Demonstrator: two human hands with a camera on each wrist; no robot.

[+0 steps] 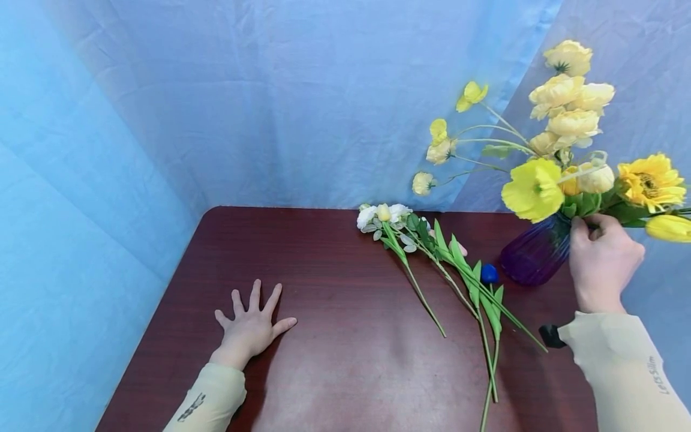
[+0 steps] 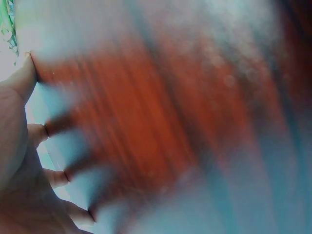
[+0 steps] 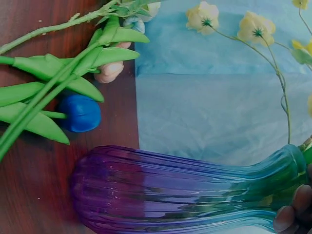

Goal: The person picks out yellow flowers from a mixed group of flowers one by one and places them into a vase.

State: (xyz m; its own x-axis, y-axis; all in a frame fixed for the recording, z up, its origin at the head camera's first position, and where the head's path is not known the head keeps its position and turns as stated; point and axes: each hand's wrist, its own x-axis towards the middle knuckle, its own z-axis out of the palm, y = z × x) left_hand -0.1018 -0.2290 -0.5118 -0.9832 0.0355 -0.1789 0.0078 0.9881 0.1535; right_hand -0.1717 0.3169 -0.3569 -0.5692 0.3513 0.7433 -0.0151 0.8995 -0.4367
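A ribbed glass vase, purple below and bluish at the neck, stands on the table at the right. It holds a yellow bouquet: cream blooms, a large yellow poppy-like flower, a sunflower and a yellow tulip. My right hand grips the vase at its neck, just under the flowers. In the right wrist view its fingertips lie against the rim. My left hand rests palm down on the table, fingers spread straight, holding nothing.
Loose flowers lie left of the vase: white blooms, a pale yellow tulip, a blue tulip and pink buds among long green stems. The dark red wooden table meets blue cloth behind and at the left.
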